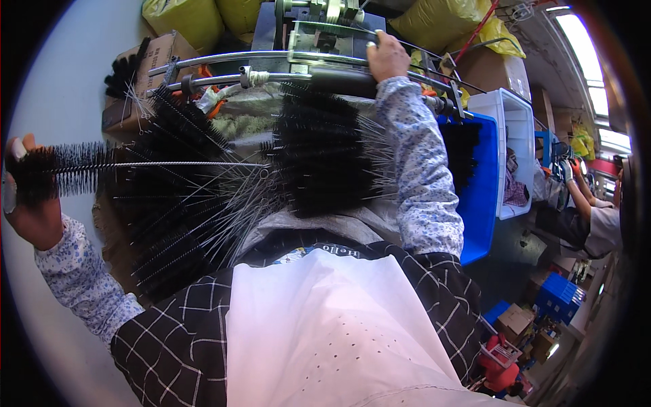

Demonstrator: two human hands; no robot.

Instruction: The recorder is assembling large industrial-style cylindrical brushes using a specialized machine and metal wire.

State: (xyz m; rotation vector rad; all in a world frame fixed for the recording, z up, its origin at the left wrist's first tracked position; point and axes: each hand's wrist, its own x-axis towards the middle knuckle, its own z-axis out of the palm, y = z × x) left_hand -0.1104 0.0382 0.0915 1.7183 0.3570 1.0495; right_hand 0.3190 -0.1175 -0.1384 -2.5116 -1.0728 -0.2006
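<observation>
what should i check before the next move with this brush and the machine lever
1. Left hand holds the brush at its bristle end: ok.
2. Brush wire stem points toward the machine: ok.
3. Right hand shut on the lever: ok.
4. Stem tip seated in the machine: cannot tell, hidden among the brush pile.
5. Right sleeve apart from the bristles: not ok, it brushes against them.
6. Blue bin within reach on the right: ok.
</observation>
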